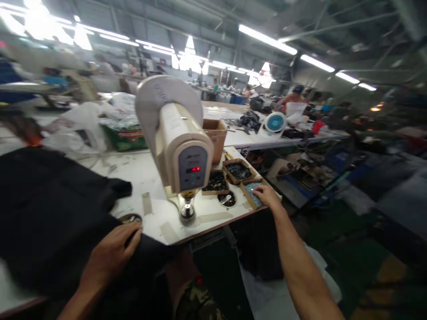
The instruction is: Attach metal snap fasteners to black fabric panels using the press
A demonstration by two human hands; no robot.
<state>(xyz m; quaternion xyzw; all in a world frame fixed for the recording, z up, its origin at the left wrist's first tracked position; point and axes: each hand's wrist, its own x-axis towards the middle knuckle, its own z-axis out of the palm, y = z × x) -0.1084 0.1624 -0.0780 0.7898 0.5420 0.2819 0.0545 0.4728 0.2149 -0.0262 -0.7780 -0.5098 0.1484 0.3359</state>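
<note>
My left hand [115, 246] is closed on the edge of a large black cloth [50, 213], which spreads over the left of the table. My right hand [267, 195] reaches into a small cardboard box [258, 205] of tiny light-blue pieces [252, 189]. Its fingertips are pinched together among them; whatever they hold is too small to make out. Between my hands stands a cream snap-fastening press [185, 146] with a red-lit panel and a round metal head [187, 212] at its bottom.
Two more boxes, one of dark pieces [215, 183] and one of grey pieces [237, 170], sit beside a round dish [227, 199] let into the white table [150, 182]. A taller cardboard box [216, 138] is behind. A fan [275, 122] and a person [293, 102] are farther back.
</note>
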